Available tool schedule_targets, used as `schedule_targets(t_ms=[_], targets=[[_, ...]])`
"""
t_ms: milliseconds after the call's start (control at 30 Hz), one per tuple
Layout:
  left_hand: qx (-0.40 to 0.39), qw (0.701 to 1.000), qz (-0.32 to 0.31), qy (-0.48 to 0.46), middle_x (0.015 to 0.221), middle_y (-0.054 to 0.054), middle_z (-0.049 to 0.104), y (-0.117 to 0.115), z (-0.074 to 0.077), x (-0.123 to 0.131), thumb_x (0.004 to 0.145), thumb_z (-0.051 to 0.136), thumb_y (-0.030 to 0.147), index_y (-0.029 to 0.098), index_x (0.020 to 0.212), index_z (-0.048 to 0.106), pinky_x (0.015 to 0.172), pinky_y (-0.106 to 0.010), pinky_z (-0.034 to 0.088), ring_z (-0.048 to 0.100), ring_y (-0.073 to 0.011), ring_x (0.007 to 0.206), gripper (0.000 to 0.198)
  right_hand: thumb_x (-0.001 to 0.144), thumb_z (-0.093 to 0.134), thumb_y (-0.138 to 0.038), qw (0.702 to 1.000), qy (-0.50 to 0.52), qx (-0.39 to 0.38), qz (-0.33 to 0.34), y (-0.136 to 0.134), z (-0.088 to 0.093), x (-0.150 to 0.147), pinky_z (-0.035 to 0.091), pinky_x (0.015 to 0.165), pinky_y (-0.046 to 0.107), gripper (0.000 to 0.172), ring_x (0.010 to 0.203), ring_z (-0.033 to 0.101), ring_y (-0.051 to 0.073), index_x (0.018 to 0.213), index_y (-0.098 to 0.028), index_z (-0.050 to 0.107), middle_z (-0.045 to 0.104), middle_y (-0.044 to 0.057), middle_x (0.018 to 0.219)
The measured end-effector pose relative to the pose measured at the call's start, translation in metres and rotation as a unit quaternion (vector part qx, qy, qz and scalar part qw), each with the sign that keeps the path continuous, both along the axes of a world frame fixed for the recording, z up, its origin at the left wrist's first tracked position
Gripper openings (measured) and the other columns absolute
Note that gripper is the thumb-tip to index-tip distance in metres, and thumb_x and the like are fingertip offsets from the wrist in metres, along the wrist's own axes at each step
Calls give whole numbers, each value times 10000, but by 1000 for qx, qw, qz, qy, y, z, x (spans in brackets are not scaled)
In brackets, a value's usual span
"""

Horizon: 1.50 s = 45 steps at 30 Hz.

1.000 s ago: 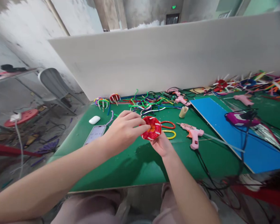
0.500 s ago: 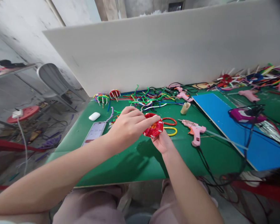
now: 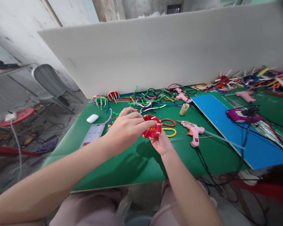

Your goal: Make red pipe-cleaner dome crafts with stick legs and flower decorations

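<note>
Between my hands, above the green tabletop, is a small red woven basket with white bits along its rim and some orange inside. My left hand grips its left side from above, the index finger stretched across its opening. From below and to the right, my right hand holds it, its fingers largely hidden behind the basket. Just beyond the right hand lie scissors with a red handle loop and a yellow handle loop; their blades are hidden behind the hands.
A pink glue gun with a trailing cord lies to the right, near a blue board. A phone and a white case are at the left. Tangled pipe cleaners lie at the back below a white panel.
The view has shifted slightly, moving the scene a little left. Both hands keep their hold on the basket, with almost no change in its pose.
</note>
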<state>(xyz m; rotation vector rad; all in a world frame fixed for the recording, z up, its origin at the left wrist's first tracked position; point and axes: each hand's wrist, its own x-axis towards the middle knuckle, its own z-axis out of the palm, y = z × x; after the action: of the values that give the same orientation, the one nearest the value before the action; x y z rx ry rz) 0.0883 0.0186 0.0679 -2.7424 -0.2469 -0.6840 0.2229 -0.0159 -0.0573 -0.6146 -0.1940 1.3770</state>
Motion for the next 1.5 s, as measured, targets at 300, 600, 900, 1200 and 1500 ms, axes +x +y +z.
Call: schedule_targets(t_ms=[300, 600, 900, 1200, 1500], targets=[[31, 999, 9, 2, 812, 2, 675, 3, 3, -9, 868, 479, 143, 211, 1105, 571, 938, -369, 376, 588, -138, 820, 263, 652, 748, -248, 1000, -12, 25, 2, 0, -4, 0, 539, 654, 200, 157, 717, 649, 99, 774, -217, 654, 706, -36, 780], [134, 990, 44, 21, 728, 3, 667, 2, 2, -20, 865, 433, 82, 195, 938, 615, 909, -412, 389, 598, -152, 802, 226, 627, 764, -206, 999, -12, 35, -20, -1, -3, 0, 532, 624, 189, 193, 655, 636, 79, 788, -221, 658, 704, -46, 764], [140, 983, 113, 33, 724, -8, 671, 13, -19, -41, 849, 476, 103, 175, 874, 624, 978, -480, 379, 626, -157, 802, 167, 634, 758, -205, 998, -39, 35, -24, -3, 5, -1, 526, 650, 207, 190, 731, 669, 110, 812, -201, 694, 726, 1, 800], [116, 981, 131, -88, 965, -41, 679, 10, -45, -62, 804, 586, 146, 201, 928, 617, 941, -434, 424, 627, -160, 891, 139, 639, 760, -215, 996, -72, 46, 25, -8, 7, -9, 516, 688, 218, 269, 750, 663, 108, 899, -216, 689, 707, -6, 864], [161, 964, 156, -142, 773, 22, 665, 12, -61, -73, 707, 707, 172, 232, 744, 618, 842, -364, 415, 546, -155, 794, 114, 658, 750, -260, 991, -99, 73, 53, -11, 7, -11, 516, 762, 256, 246, 820, 660, 126, 895, -231, 693, 705, -3, 898]])
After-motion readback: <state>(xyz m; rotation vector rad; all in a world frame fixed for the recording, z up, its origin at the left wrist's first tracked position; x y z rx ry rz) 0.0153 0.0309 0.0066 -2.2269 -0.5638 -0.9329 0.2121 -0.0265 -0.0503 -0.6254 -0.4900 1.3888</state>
